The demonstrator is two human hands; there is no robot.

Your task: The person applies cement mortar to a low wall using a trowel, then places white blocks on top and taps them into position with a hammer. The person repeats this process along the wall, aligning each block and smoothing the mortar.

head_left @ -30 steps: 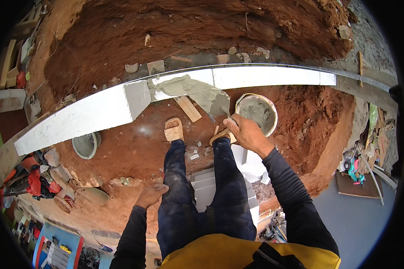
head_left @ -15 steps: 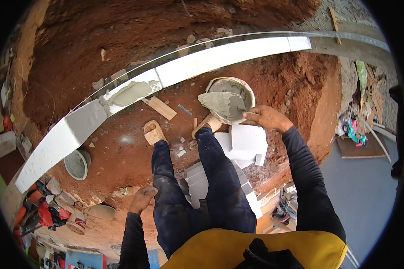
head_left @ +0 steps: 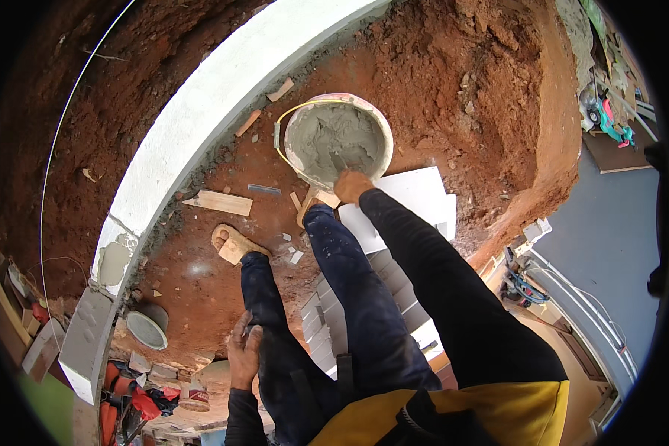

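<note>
Tool blade buried in the bucket's mortar.

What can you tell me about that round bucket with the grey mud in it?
The bucket is round, with a pale pinkish-white rim, and it stands upright on the red dirt beside the curved white wall. Wet grey mortar fills it nearly to the brim. A thin yellowish wire handle hangs down its left side. The right hand reaches in at its near edge, beside white blocks.
</note>
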